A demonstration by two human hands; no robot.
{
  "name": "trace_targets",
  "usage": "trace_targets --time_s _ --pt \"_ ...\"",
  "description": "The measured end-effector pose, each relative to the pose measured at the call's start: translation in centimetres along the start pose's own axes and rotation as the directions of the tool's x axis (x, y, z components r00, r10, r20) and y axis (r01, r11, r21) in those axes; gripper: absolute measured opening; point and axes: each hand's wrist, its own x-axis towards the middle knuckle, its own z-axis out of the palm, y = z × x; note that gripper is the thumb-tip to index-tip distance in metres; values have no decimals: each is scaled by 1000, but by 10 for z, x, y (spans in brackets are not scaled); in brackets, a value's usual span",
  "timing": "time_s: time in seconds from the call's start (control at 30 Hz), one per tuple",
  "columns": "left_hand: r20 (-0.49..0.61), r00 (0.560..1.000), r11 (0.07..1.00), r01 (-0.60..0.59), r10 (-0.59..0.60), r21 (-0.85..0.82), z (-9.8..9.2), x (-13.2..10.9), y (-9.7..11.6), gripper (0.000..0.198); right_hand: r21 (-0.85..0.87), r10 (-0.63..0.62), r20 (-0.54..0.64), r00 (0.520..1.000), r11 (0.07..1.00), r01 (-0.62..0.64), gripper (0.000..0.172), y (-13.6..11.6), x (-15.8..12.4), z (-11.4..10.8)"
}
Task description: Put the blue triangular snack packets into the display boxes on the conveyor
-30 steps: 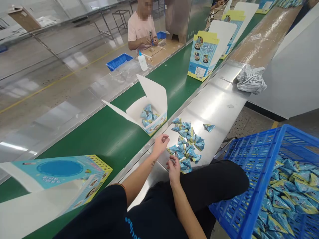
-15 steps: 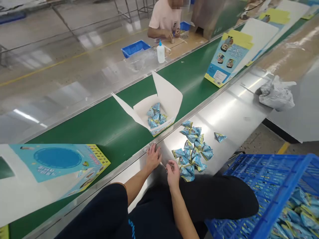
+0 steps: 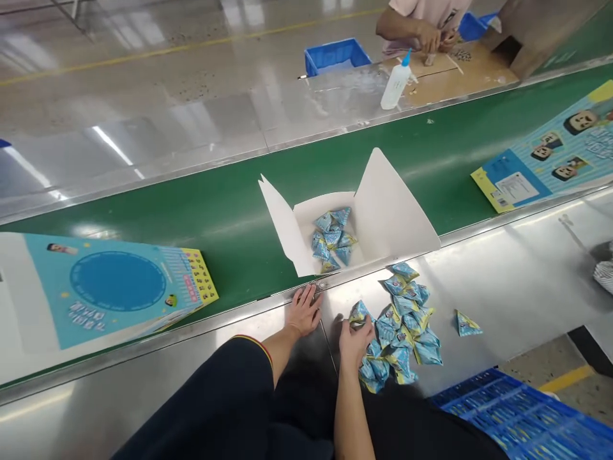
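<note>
My left hand (image 3: pixel 305 311) rests on the metal edge of the bench with its fingers spread, holding nothing. To its right, my right hand (image 3: pixel 355 342) has its thumb and fingers around a blue-and-yellow pyramid-shaped packet (image 3: pixel 359 312) at the left side of a pile of similar packets (image 3: pixel 405 329). Beyond my hands an open white carton (image 3: pixel 393 220) stands on the green conveyor belt, its flaps raised. Several of the same packets (image 3: pixel 332 237) lie inside it.
A printed carton (image 3: pixel 117 281) lies on the belt (image 3: pixel 239 217) at left, another (image 3: pixel 541 156) at right. One packet (image 3: pixel 467 324) sits apart. A blue crate (image 3: pixel 517 415) is at lower right. Across stand a glue bottle (image 3: pixel 396 83), a blue bin (image 3: pixel 338 56) and a co-worker (image 3: pixel 412 29).
The view has shifted, so the carton and pile sit differently in it. My right hand has gone from beside my left hand to a packet at the pile's edge and closed around it.
</note>
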Motion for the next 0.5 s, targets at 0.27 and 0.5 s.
trace_targets --time_s 0.27,0.5 --pt "32 999 999 24 -23 -31 -10 7 -1 57 -242 -131 130 983 957 159 41 -27 13 6" --pt "-61 996 997 64 -67 -46 -11 11 -4 53 469 -100 -79 992 874 126 53 -18 -32 -11"
